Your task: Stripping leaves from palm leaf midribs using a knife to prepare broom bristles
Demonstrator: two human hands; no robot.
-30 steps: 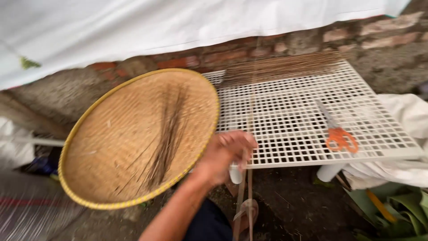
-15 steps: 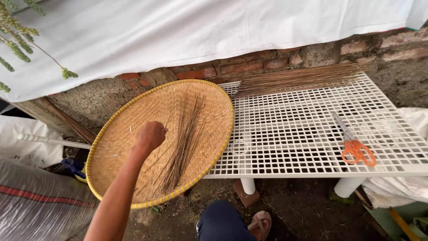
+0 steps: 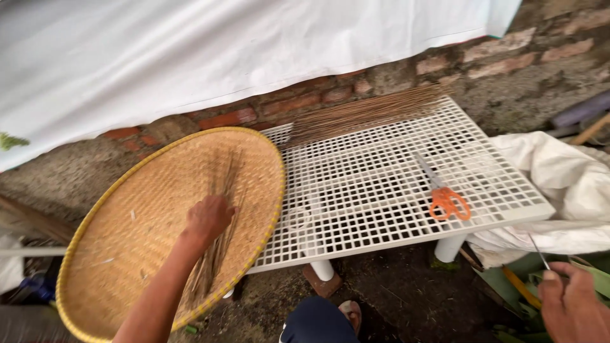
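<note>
Overhead, spread wide across the far side, a large white fabric sheet (image 3: 222,57), draped over a rough brick and mortar wall (image 3: 508,70). Below that, right of centre, a white plastic lattice rack on short round legs (image 3: 381,197), with a long bundle of thin brown sticks (image 3: 365,114) lying along its far edge. Leaning on the rack's left end, tilted, a big round woven bamboo tray with a yellow rim (image 3: 133,228). At far right, touching the rack's corner, a crumpled white cloth bag (image 3: 559,184). Inside the tray, a loose spray of thin brown sticks (image 3: 219,235), running near to far down the middle. Resting on those sticks, left hand (image 3: 208,218), fingers curled down over them; clamped or merely pressing, cannot tell. Near right corner, right hand (image 3: 572,305), thumb and fingers pinched together on one thin pale sliver (image 3: 539,251) standing upward. Smallest, on the rack's right part, orange-handled scissors (image 3: 445,194), blades together, lying flat.
</note>
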